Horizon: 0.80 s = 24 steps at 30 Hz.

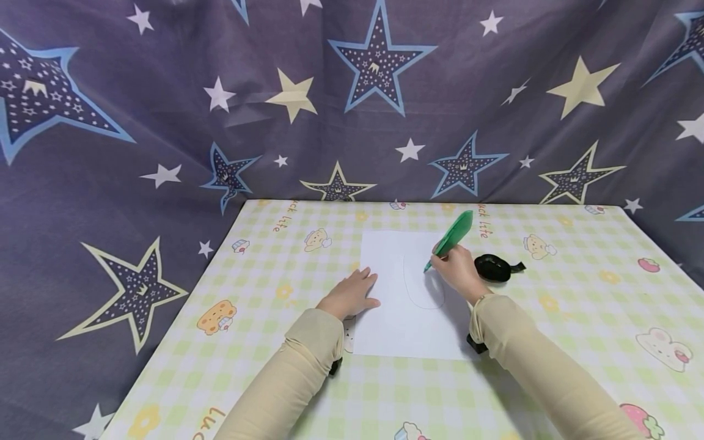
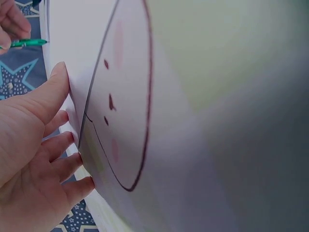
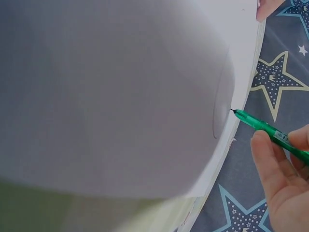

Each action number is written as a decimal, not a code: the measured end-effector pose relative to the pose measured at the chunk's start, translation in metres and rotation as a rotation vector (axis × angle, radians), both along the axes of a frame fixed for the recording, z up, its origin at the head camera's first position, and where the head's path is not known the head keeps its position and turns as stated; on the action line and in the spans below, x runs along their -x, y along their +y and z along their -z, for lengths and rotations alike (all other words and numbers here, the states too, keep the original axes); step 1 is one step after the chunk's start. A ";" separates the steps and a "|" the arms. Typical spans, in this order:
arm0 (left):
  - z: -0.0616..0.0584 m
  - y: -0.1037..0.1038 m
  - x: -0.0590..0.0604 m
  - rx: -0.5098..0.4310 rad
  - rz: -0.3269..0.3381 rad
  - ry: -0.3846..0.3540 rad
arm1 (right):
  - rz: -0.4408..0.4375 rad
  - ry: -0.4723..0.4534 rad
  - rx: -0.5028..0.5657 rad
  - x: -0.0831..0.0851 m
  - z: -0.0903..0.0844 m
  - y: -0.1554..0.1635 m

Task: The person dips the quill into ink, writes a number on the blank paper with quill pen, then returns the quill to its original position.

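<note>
A white sheet of paper [image 1: 385, 333] lies on the table and bears a thin U-shaped line. My right hand [image 1: 456, 270] pinches a green pen [image 1: 455, 233] with a broad feather-shaped top. Its dark tip [image 3: 232, 110] is at the paper, close to the line [image 3: 214, 121] in the right wrist view. My left hand [image 1: 351, 294] rests with spread fingers on the left edge of the sheet. In the left wrist view, that hand's thumb [image 2: 58, 87] and fingertips lie along the paper's edge, beside a printed face [image 2: 116, 106] on the tablecloth.
A black rounded object [image 1: 492, 267] with a short strap lies right of the paper, beside my right hand. The checked tablecloth [image 1: 275, 360] carries printed animals, flowers and cupcakes. A dark star-patterned curtain [image 1: 352, 140] hangs behind the table and on its left.
</note>
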<state>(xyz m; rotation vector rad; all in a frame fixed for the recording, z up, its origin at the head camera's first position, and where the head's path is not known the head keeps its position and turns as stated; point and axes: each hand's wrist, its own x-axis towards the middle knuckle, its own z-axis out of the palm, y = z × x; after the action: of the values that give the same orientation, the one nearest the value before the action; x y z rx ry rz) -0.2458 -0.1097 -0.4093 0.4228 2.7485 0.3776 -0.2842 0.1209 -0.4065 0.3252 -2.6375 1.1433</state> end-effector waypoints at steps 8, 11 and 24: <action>0.001 0.000 0.000 -0.009 -0.006 -0.007 | -0.010 0.027 -0.004 -0.001 0.000 -0.004; 0.001 0.000 0.000 -0.013 -0.011 -0.011 | -0.014 0.032 -0.008 -0.001 0.001 -0.006; 0.000 0.000 0.000 -0.012 -0.012 -0.004 | -0.023 0.010 -0.002 -0.002 0.001 -0.011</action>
<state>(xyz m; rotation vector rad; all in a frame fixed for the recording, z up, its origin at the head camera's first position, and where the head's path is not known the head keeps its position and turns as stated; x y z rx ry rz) -0.2455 -0.1099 -0.4093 0.4088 2.7469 0.3970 -0.2819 0.1095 -0.4073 0.3621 -2.6333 1.1434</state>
